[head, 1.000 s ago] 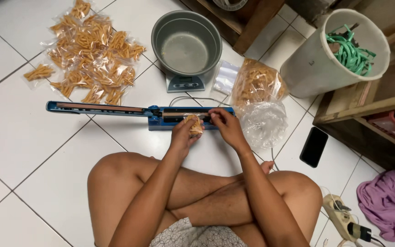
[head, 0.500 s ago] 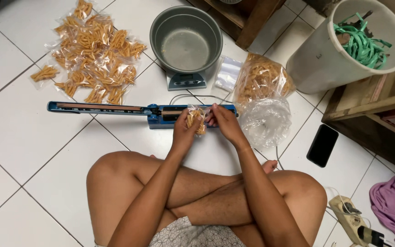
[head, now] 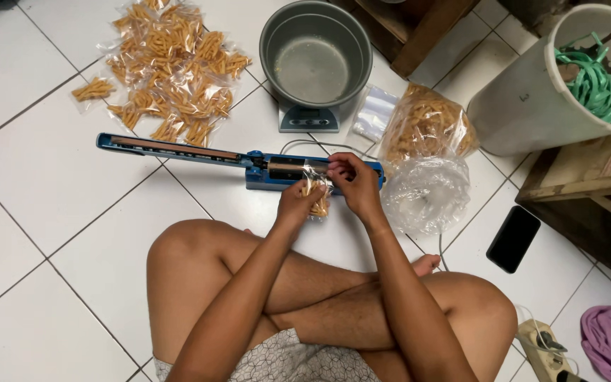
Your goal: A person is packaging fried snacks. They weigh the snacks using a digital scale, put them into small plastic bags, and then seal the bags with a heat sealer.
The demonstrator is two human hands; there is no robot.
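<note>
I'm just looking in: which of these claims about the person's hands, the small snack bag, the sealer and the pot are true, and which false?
1. Both hands, left hand and right hand, hold a small snack bag. True.
2. The metal pot on the scale is full of snacks. False: it looks empty.
3. The blue sealer has its arm pointing toward the pile of filled bags. True.
4. The white bucket holds orange snacks. False: green strips are in it.
5. A dark phone lies on the tiled floor. True.
</note>
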